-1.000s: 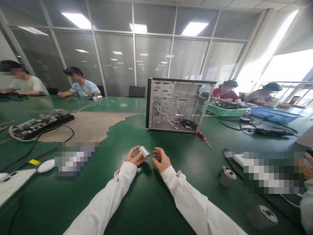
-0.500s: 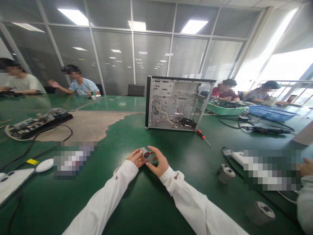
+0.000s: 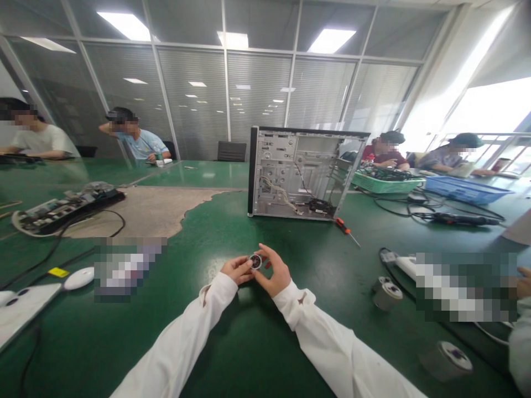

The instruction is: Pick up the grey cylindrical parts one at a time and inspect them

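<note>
Left hand (image 3: 237, 270) and right hand (image 3: 277, 274) grasp a small metal cylinder (image 3: 255, 261) from opposite sides; its end faces into view, likely so both steady it.

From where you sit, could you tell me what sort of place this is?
Probably a shared electronics workroom or meeting room: an open computer case, a screwdriver and a green basket of cables share a large table.

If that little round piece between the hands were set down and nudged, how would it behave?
Its circular rim suggests the round metal piece would roll if laid on its side. The hard, metallic-looking rim suggests it is stiff and would not squash easily. It may feel fairly heavy for its size, though the dark middle hides how solid it is.
</note>
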Tool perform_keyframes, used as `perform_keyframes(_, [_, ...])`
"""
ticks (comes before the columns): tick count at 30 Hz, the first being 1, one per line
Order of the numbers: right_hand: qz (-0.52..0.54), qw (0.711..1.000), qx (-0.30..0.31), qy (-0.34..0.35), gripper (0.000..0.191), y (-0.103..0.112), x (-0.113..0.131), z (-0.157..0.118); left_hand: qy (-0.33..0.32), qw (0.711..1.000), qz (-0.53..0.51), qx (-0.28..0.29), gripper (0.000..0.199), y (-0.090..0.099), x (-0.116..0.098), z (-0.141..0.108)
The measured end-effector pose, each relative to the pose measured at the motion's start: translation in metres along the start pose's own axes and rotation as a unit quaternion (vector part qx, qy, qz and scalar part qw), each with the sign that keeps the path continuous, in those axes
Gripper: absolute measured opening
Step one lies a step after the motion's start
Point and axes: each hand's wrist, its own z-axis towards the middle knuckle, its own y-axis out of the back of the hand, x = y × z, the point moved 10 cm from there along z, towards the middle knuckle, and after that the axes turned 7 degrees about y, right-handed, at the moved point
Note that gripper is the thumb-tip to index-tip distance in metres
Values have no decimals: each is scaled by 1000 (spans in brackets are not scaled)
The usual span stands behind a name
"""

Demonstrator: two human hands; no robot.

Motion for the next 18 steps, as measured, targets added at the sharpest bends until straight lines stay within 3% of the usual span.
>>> perform_keyframes(10, [50, 998, 0, -25, 57, -2, -4, -3, 75, 996, -32, 39, 52, -7, 7, -7])
perform_keyframes(14, [71, 997, 0, -39, 51, -3, -9, -4, 121, 990, -69, 19, 52, -5, 11, -7])
perform_keyframes(18, [82, 995, -10, -63, 45, -3, -16, -4, 111, 988, -105, 5, 54, -6, 3, -13])
